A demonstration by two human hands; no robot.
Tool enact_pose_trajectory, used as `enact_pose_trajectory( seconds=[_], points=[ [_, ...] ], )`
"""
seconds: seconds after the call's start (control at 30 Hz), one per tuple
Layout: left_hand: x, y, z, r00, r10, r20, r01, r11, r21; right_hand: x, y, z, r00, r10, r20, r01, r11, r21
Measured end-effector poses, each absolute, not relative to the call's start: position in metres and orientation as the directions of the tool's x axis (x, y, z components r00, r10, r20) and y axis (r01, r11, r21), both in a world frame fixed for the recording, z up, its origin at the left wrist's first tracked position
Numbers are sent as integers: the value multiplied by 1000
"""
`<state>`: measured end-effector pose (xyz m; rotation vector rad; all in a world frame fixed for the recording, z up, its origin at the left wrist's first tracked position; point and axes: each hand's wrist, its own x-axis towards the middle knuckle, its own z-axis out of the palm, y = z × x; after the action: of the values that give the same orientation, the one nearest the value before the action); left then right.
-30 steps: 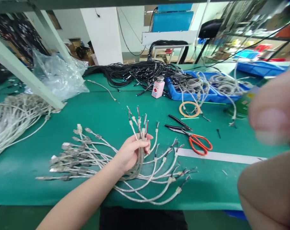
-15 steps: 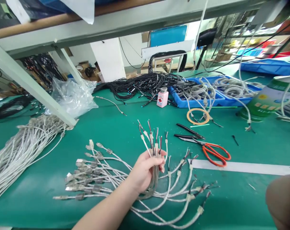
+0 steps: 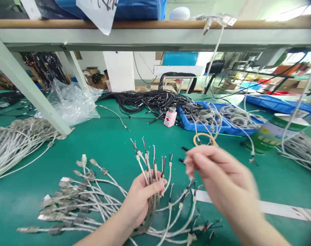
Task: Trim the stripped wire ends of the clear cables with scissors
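My left hand point(image 3: 146, 194) is closed around a bunch of clear-jacketed USB cables point(image 3: 151, 201), whose stripped ends with thin red, black and white wires point upward. More cables of the same bunch lie on the green table, their USB plugs point(image 3: 65, 182) fanned out to the left. Other stripped cable ends point(image 3: 181, 205) lie loose to the right of that hand. Raised over the table, my right hand point(image 3: 219, 181) is slightly blurred, its thumb and fingers curled together. Whatever it may hold is too small or hidden. It covers most of the black-handled pliers point(image 3: 185, 149).
A pink bottle point(image 3: 170, 118) stands before piled black cables point(image 3: 150, 102). Blue trays point(image 3: 196, 127) of cables and a green can point(image 3: 270, 136) are at the right. A shelf post point(image 3: 34, 85), a plastic bag point(image 3: 70, 106) and another cable bundle point(image 3: 22, 147) occupy the left.
My right hand has come up from the lower right edge to above the pliers and scissors, hiding the scissors. My left hand keeps its hold on the cables. The camera view has shifted.
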<state>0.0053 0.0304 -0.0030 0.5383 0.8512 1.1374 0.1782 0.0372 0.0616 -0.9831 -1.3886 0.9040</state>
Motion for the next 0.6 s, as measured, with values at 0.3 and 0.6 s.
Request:
enact_pose_trajectory(
  seconds=[0.3,0.6],
  points=[
    [8,22,1,63,943,-325,-588,299,751,156,47,8,-410,904,124,92,176,-980],
    [-5,29,9,152,932,-330,-569,355,742,153,38,0,-467,882,-63,-212,-181,-960]
  ],
)
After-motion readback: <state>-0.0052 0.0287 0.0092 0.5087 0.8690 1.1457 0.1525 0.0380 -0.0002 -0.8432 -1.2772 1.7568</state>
